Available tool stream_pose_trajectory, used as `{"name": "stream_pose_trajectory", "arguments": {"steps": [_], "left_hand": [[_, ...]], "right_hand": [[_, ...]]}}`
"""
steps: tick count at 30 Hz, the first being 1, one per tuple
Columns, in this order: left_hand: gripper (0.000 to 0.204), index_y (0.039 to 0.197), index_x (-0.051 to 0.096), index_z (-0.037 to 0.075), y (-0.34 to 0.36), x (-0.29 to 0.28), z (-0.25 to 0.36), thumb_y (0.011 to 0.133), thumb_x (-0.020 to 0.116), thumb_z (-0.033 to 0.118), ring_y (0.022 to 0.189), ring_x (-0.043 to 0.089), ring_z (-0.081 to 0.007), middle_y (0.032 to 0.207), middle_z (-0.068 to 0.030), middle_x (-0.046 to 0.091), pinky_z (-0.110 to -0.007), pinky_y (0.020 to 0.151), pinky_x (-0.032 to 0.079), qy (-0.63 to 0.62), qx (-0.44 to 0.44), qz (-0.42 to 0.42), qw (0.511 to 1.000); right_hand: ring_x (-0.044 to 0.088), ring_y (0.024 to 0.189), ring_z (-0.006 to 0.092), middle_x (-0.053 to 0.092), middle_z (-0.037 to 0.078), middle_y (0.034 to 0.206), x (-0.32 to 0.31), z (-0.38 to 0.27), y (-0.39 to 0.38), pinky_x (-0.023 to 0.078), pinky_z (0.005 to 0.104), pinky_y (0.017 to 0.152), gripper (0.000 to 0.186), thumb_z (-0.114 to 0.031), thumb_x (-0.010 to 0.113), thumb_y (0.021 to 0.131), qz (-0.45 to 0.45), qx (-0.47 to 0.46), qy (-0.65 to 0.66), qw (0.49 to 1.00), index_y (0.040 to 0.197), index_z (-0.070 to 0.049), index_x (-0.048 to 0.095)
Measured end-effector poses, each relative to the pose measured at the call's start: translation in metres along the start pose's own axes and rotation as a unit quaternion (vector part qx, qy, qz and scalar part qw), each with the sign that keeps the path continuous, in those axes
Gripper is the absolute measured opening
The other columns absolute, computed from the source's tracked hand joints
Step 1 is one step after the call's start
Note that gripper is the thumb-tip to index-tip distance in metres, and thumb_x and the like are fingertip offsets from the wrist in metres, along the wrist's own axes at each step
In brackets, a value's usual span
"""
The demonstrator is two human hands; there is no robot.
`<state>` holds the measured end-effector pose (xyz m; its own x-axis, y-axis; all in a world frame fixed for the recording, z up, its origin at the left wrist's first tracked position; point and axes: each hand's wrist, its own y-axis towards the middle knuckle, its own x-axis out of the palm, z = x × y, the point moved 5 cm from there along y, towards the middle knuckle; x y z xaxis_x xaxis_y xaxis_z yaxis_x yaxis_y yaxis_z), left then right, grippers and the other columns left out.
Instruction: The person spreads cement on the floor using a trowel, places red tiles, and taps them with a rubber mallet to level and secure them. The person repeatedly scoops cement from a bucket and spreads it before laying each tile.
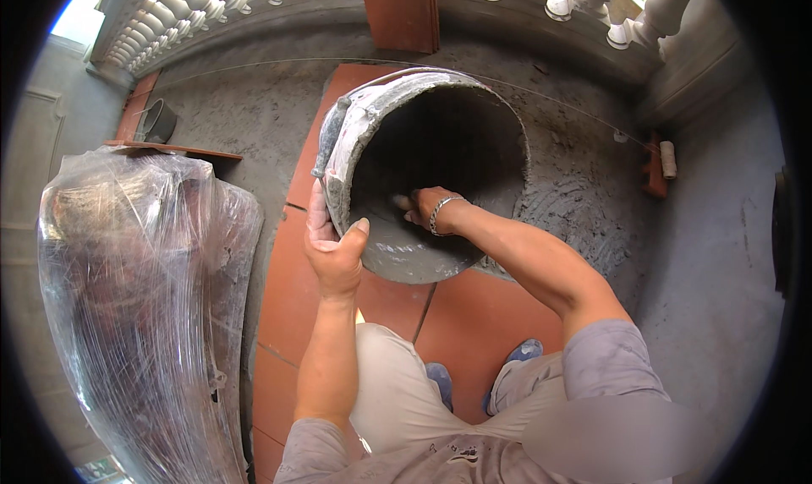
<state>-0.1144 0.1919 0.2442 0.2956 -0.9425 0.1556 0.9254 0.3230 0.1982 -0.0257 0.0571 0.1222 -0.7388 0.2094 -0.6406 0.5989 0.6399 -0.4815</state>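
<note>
A big mortar-crusted bucket (365,116) is tipped with its mouth toward me. My left hand (337,251) is closed on its near-left rim, thumb on the inner side and fingers along the outer wall. Deep in the mouth, my right hand (431,210), with a chain bracelet at the wrist, is wrapped round what looks like a trowel (401,202). Only the rounded, pale end of its handle shows; the blade is hidden. Wet grey mortar (414,262) coats the lower inside wall.
Red tiles (389,306) lie under my feet and the bucket. Rough mortar (575,222) spreads to the right. A taut string (584,110) crosses the far side near a spool (668,159). Leftward stand a plastic-wrapped stack (144,298) and a small bucket (157,121). A balustrade (194,2) borders the back.
</note>
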Motion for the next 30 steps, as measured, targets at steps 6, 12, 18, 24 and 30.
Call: {"name": "stream_pose_trajectory", "arguments": {"steps": [6,12,18,24,30], "left_hand": [[0.076,0.148,0.031,-0.011,0.0,0.0,0.0,0.077,0.057,-0.005,0.133,0.047,-0.023,0.144,-0.0176,0.047,-0.035,0.112,0.036,-0.002,0.006,0.007,1.0],[0.073,0.147,0.031,-0.013,0.005,0.0,0.001,0.079,0.055,-0.005,0.133,0.047,-0.023,0.144,-0.0183,0.046,-0.035,0.112,0.036,0.03,0.026,0.004,0.999],[0.07,0.147,0.031,-0.013,0.008,0.004,0.003,0.081,0.053,-0.005,0.131,0.049,-0.0223,0.142,-0.0182,0.048,-0.034,0.11,0.037,0.031,0.029,0.007,0.999],[0.068,0.147,0.032,-0.013,0.016,0.015,0.007,0.083,0.054,-0.005,0.125,0.053,-0.0201,0.138,-0.0177,0.052,-0.031,0.106,0.041,0.053,0.048,0.009,0.997],[0.066,0.146,0.034,-0.012,0.026,0.019,0.003,0.084,0.055,-0.005,0.122,0.055,-0.0183,0.138,-0.0156,0.053,-0.029,0.103,0.042,0.052,0.015,0.041,0.998]], "right_hand": [[0.065,0.103,0.0397,0.069,0.023,0.104,0.005,0.002,-0.001,0.051,0.0453,0.089,0.043,-0.037,0.067,0.091,0.023,0.028,0.098,0.995,0.111,0.001,0.066],[0.069,0.082,0.0323,0.07,0.018,0.087,0.001,0.002,-0.011,0.052,0.0419,0.077,0.042,-0.037,0.068,0.091,0.03,0.023,0.139,0.99,0.108,0.002,0.066],[0.068,0.075,0.0263,0.07,0.015,0.085,-0.014,0.001,-0.034,0.052,0.0396,0.073,0.04,-0.036,0.066,0.093,-0.029,0.049,0.198,0.978,0.11,0.0,0.066],[0.062,0.061,0.0173,0.065,0.008,0.073,-0.034,0.005,-0.061,0.05,0.0345,0.059,0.035,-0.034,0.066,0.094,-0.041,0.044,0.228,0.972,0.102,0.001,0.066],[0.058,0.057,0.0136,0.061,0.005,0.07,-0.066,0.013,-0.095,0.048,0.0317,0.055,0.035,-0.034,0.065,0.096,-0.036,0.037,0.253,0.966,0.1,0.001,0.064]]}}
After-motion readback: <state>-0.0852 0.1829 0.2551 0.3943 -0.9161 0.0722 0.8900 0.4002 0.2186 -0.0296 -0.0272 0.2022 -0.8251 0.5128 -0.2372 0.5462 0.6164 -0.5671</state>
